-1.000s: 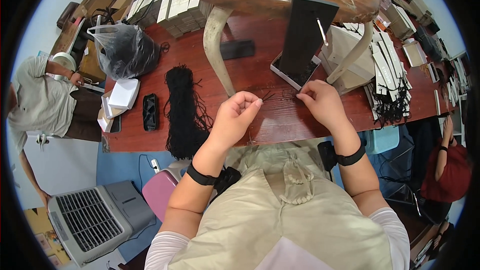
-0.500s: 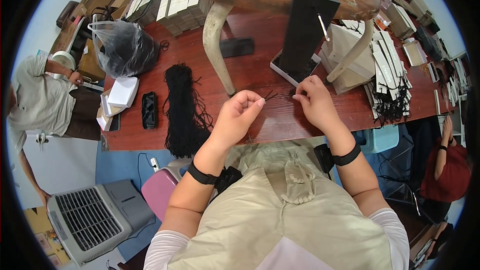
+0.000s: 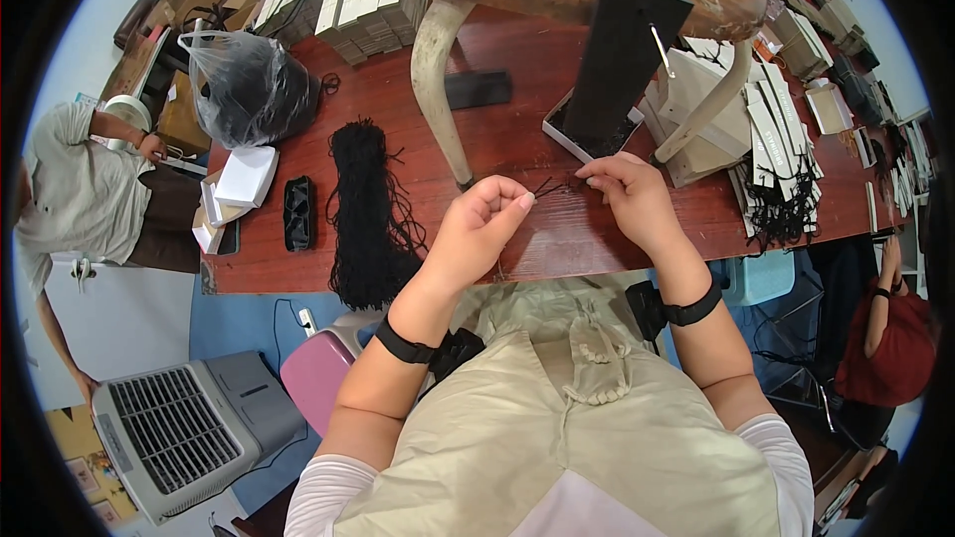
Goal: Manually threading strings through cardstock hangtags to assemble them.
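Above the front part of the red-brown table, my left hand (image 3: pixel 485 226) pinches a short, thin black cord (image 3: pixel 549 189) between thumb and forefinger, its loose strands pointing right. My right hand (image 3: pixel 637 201) is bent in from the other side, thumb and fingertips close together at the far end of these strands. Just behind it stands a tall black board (image 3: pixel 622 65) with a pale hook-like rod (image 3: pixel 662 51), rising from a white open box (image 3: pixel 587 147) with black bits inside. A thick bundle of black cords (image 3: pixel 370 214) lies left of my left hand.
A stool (image 3: pixel 438 89) stands on the table (image 3: pixel 527 249). To the left are a black tray (image 3: pixel 298 214), white box (image 3: pixel 246 177) and bagged black goods (image 3: pixel 254 89). White corded strips (image 3: pixel 781 139) lie right. One person (image 3: pixel 90 189) stands left; another (image 3: pixel 885 338) is at right.
My right hand has shifted slightly up, its fingertips now straighter and nearer the cord strands. My left hand keeps its pinch, almost in place. The view has moved slightly.
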Demonstrator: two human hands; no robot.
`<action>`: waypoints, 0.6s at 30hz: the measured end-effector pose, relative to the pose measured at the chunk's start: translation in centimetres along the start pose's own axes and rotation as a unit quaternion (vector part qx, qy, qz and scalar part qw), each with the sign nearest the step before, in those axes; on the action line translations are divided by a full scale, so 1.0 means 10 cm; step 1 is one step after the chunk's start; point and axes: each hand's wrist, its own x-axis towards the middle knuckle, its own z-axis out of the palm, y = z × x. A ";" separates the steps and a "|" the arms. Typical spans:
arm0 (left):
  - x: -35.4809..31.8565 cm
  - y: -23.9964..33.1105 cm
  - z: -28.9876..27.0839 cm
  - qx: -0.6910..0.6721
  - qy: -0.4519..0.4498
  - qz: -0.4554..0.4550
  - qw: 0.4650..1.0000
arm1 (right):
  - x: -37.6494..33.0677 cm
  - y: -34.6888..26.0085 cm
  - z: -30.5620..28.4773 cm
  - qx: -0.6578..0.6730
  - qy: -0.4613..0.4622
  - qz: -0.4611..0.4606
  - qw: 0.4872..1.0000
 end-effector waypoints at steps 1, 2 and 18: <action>0.00 0.00 0.00 0.000 0.000 0.000 1.000 | 0.00 -0.02 0.00 0.000 0.000 0.000 1.000; 0.00 0.00 0.00 -0.005 -0.002 0.000 1.000 | -0.01 -0.08 0.01 0.066 -0.005 0.055 0.996; 0.00 0.01 0.00 -0.047 -0.022 -0.004 0.999 | 0.02 -0.32 -0.09 0.476 -0.064 0.198 0.854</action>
